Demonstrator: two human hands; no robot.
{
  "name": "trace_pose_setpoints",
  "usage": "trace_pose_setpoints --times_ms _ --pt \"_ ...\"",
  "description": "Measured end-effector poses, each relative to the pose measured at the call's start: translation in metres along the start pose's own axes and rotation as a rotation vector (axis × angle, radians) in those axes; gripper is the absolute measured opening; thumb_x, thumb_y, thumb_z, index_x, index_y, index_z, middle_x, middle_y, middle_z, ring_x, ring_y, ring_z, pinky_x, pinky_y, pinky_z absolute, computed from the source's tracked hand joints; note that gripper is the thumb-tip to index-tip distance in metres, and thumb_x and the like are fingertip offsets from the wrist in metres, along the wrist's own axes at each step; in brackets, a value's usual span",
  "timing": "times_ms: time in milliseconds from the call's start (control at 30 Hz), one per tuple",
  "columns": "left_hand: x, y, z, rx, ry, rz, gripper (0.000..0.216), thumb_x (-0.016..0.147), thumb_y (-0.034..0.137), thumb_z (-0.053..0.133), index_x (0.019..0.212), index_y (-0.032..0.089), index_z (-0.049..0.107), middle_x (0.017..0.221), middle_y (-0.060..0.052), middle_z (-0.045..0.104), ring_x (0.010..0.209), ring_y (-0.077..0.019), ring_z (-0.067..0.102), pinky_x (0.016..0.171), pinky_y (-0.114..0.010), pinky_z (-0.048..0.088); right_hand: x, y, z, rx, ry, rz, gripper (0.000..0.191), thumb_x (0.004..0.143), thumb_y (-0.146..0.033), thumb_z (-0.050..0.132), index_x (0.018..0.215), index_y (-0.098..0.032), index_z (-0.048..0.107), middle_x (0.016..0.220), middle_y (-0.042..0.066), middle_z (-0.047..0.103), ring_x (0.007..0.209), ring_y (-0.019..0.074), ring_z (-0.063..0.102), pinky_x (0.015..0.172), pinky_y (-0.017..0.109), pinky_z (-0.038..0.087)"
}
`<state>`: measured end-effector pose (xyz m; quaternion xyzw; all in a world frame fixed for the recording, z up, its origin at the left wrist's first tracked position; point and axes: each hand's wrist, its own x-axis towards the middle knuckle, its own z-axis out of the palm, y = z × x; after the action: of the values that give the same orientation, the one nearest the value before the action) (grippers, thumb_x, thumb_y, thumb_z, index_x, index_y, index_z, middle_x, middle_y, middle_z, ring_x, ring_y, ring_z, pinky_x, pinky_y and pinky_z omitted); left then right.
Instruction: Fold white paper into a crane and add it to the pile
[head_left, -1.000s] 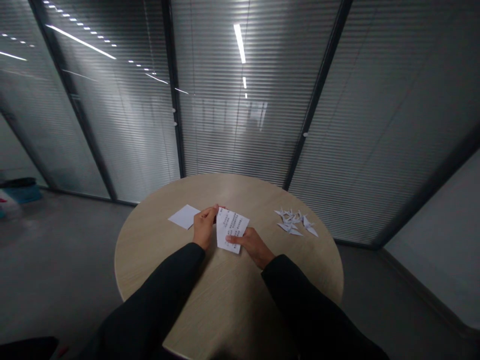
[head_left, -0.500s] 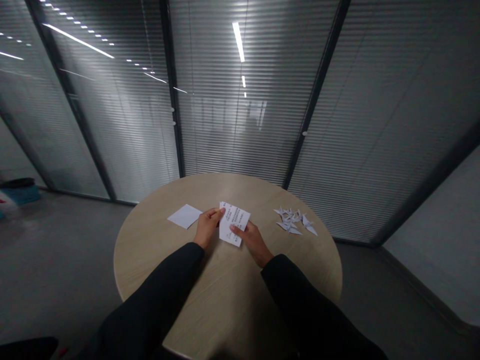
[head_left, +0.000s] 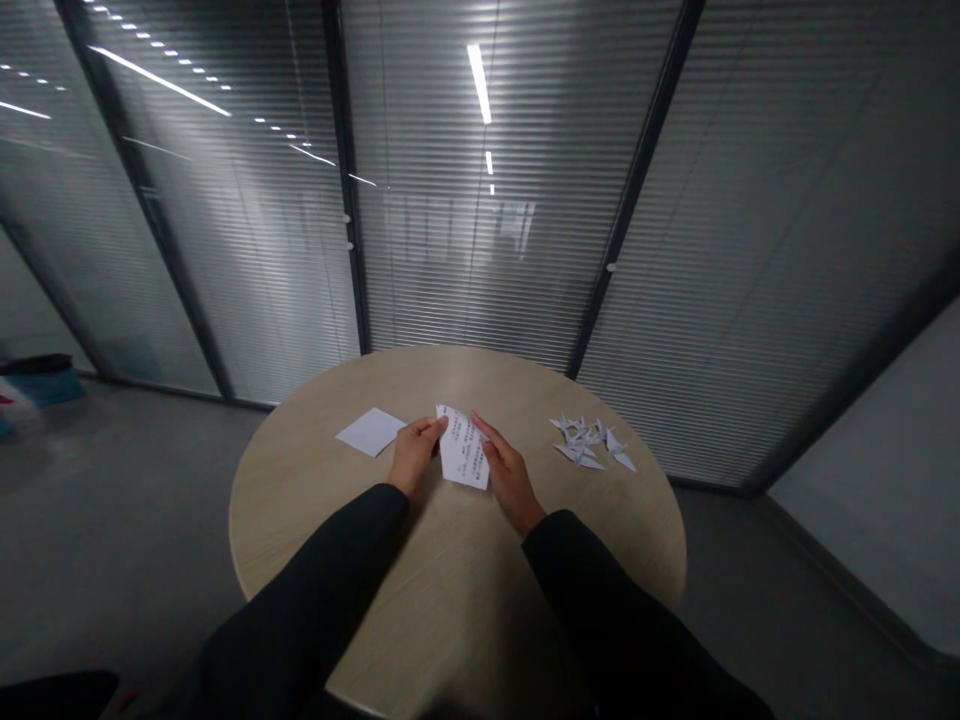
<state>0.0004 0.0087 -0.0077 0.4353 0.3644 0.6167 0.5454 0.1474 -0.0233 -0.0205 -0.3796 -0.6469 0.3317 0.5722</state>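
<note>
My left hand (head_left: 417, 451) pinches the left edge of a white sheet of paper (head_left: 463, 455) printed with dark text. The sheet is held above the table, slightly bowed. Along its right edge lies my right hand (head_left: 508, 474), with fingers stretched out and touching the paper but not wrapped around it. Left of my left hand, a blank white sheet (head_left: 371, 432) lies flat on the table. Over to the right rests a small cluster of folded paper cranes (head_left: 581, 438), several of them, overlapping.
Everything rests on a round light-wood table (head_left: 300, 520). Behind it stands a glass partition with blinds (head_left: 480, 270) and dark frames. A blue bin (head_left: 43, 380) with a black liner is on the floor at far left.
My right hand has let its thumb off the paper's face and straightened its fingers along the right edge. The sheet has turned and bowed slightly. My left hand keeps its pinch.
</note>
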Motion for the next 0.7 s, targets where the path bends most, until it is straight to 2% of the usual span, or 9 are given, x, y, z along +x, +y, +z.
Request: trace_pose_setpoints --times_ms 133,333,533,700 --pt "0.0007 0.0009 -0.0008 -0.035 -0.007 -0.068 0.028 0.063 0.036 0.075 0.065 0.01 0.066 0.06 -0.006 0.063 0.051 -0.0116 0.054 0.051 -0.024 0.038 -0.0001 0.0021 -0.0028 -0.069 -0.046 -0.047 0.04 0.091 -0.031 0.041 0.128 -0.028 0.056 0.132 0.001 0.057 0.121 0.0206 0.053 0.104 0.041 0.04" --pt "0.0017 -0.0002 -0.0022 -0.064 -0.027 -0.108 0.034 0.064 0.042 0.075 0.061 0.011 0.062 0.057 -0.005 0.062 0.049 -0.0123 0.054 0.049 -0.024 0.037 -0.0029 -0.0017 -0.0042 -0.207 -0.112 -0.141 0.046 0.087 -0.017 0.04 0.128 -0.029 0.056 0.135 -0.003 0.054 0.127 0.0183 0.047 0.113 0.042 0.03" --pt "-0.004 0.0068 0.0013 -0.061 -0.063 -0.087 0.042 0.067 0.051 0.072 0.061 0.011 0.061 0.058 -0.005 0.061 0.05 -0.0112 0.053 0.05 -0.024 0.037 -0.0034 -0.0006 -0.0038 -0.332 -0.144 -0.189 0.051 0.087 -0.012 0.037 0.134 -0.028 0.05 0.139 -0.002 0.05 0.131 0.0179 0.043 0.115 0.042 0.027" --pt "-0.0036 0.008 0.0016 -0.064 -0.043 -0.097 0.039 0.059 0.046 0.079 0.066 0.01 0.065 0.06 -0.004 0.062 0.05 -0.0105 0.053 0.051 -0.023 0.039 -0.0027 0.0069 -0.0048 -0.451 -0.21 -0.282 0.053 0.089 -0.011 0.033 0.138 -0.028 0.044 0.143 -0.001 0.045 0.134 0.0161 0.038 0.116 0.041 0.027"
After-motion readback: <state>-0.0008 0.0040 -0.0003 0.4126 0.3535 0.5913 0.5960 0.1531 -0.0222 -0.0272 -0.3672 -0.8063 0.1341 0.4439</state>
